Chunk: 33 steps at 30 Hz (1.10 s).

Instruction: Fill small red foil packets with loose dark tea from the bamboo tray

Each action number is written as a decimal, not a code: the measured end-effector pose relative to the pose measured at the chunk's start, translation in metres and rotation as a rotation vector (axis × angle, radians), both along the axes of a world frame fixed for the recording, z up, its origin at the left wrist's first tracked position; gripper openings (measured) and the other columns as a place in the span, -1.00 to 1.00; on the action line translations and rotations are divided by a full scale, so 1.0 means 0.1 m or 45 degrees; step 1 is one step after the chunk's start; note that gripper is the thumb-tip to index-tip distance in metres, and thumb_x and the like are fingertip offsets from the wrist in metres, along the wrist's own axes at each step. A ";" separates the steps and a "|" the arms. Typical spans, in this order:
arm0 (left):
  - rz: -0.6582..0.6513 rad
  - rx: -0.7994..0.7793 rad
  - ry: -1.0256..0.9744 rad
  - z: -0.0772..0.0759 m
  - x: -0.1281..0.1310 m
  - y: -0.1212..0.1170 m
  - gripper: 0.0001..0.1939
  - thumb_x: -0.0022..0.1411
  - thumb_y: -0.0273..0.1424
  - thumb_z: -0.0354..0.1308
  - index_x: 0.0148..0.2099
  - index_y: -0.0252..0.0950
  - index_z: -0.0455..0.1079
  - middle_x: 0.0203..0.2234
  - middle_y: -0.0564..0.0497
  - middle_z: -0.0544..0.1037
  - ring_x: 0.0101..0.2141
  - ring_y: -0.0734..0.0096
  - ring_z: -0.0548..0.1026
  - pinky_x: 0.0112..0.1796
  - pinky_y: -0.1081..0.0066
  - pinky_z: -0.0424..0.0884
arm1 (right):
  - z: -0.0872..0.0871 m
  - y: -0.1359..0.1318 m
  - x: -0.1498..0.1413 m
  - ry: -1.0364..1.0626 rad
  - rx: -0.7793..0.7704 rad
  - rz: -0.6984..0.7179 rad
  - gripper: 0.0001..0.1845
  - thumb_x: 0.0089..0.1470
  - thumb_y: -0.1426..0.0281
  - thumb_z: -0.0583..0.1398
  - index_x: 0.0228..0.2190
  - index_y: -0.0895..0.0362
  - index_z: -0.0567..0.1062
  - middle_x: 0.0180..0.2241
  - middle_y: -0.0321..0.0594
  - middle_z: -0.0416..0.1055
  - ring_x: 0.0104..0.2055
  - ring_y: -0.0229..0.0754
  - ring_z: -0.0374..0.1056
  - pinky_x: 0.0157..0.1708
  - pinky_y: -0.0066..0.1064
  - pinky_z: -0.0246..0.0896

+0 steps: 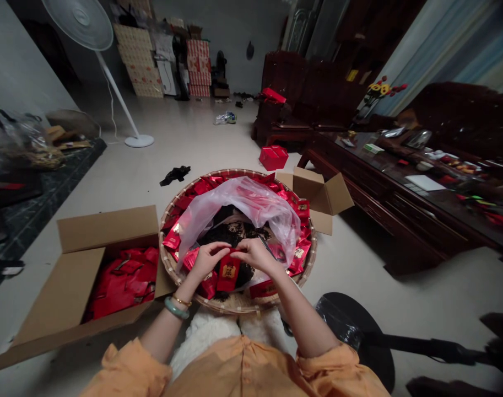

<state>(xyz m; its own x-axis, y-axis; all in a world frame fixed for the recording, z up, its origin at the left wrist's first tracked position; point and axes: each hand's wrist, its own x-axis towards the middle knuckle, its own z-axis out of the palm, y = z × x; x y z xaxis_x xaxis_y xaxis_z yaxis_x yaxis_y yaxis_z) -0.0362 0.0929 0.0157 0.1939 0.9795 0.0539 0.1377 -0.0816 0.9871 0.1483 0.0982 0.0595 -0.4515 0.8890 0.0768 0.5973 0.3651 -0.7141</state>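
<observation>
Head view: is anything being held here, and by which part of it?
Yes: a red packet, pinched at its top edge by the left grip and the right grip.

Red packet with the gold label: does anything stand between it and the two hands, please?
Nothing visible does. The left hand and right hand meet at the top edge of the red packet; the plastic bag arches beyond, not between.
</observation>
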 end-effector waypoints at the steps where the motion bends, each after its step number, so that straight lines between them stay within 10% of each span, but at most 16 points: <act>1: -0.064 -0.049 -0.028 0.01 -0.01 -0.01 -0.60 0.01 -0.29 0.21 -0.08 -0.33 0.41 -0.26 -0.06 0.58 -0.25 0.28 0.52 -0.22 0.31 0.46 | 0.01 -0.01 0.01 0.067 -0.017 -0.028 -0.82 0.02 0.32 0.23 -0.47 0.16 0.56 -0.53 -0.29 0.41 -0.47 -0.31 0.28 -0.45 -0.52 0.05; 4: -0.246 -0.159 0.029 0.02 -0.01 -0.05 -0.31 -0.12 -0.37 0.31 0.10 -0.32 0.23 -0.13 -0.07 0.52 -0.17 0.25 0.49 -0.17 0.28 0.44 | 0.06 -0.02 0.05 0.211 -0.026 -0.076 -0.81 0.05 0.34 0.20 -0.33 0.15 0.57 -0.44 -0.25 0.44 -0.41 -0.28 0.30 -0.40 -0.51 0.12; 9: -0.331 -0.231 0.221 -0.02 0.04 -0.13 -0.41 -0.16 -0.37 0.34 -0.02 -0.36 0.33 -0.18 -0.03 0.53 -0.18 0.23 0.47 -0.12 0.24 0.39 | 0.11 -0.02 0.11 0.123 -0.110 0.156 -0.73 0.03 0.38 0.20 -0.19 0.13 0.54 -0.37 -0.25 0.45 -0.39 -0.28 0.29 -0.40 -0.52 0.11; 33: -0.275 -0.131 0.103 -0.06 0.12 -0.20 -0.44 -0.14 -0.42 0.29 -0.03 -0.37 0.30 -0.22 -0.05 0.53 -0.23 0.27 0.48 -0.16 0.27 0.40 | 0.08 0.03 0.07 -0.108 -0.277 0.210 -0.83 -0.09 0.31 0.27 -0.53 0.17 0.56 -0.64 -0.39 0.35 -0.55 -0.34 0.21 -0.53 -0.56 0.00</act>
<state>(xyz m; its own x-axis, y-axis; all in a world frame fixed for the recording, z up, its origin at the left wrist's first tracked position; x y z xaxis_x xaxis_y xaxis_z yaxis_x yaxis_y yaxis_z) -0.0242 0.0732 0.0094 0.3992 0.9143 -0.0682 0.2072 -0.0175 0.9781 0.1554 0.1015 0.0676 -0.5883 0.7943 -0.1519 0.6035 0.3062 -0.7363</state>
